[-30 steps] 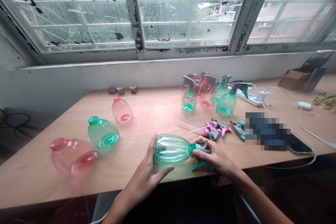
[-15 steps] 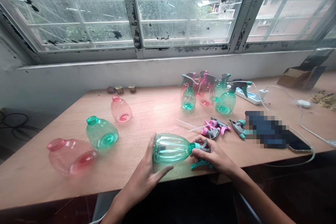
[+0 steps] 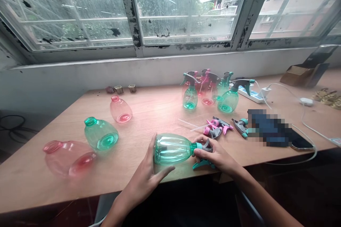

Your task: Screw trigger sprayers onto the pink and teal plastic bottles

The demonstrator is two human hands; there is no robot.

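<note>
A clear green spray bottle (image 3: pixel 173 149) lies sideways in the air over the table's front edge, its base to the left. My left hand (image 3: pixel 147 168) cups the base, with the thumb stretched out below the bottle. At the neck, my right hand (image 3: pixel 211 152) pinches the grey and teal trigger sprayer (image 3: pixel 204 164) by its collar. The sprayer's collar sits at the bottle's mouth; whether it is fully screwed down I cannot tell. Part of the sprayer is hidden behind my right fingers.
On the wooden table (image 3: pixel 149 113), a large red bottle (image 3: pixel 66 158), a green bottle (image 3: pixel 99 133) and a small red bottle (image 3: pixel 121 108) stand capless at left. Pink-grey sprayers (image 3: pixel 217 127), another sprayer (image 3: pixel 241 127), assembled spray bottles (image 3: pixel 190 95), a power strip (image 3: pixel 250 92) and a phone (image 3: pixel 302 142) lie right.
The view has shifted slightly, moving everything a little in the picture. Both hands keep their hold on the bottle and sprayer, with little visible change in their grip.
</note>
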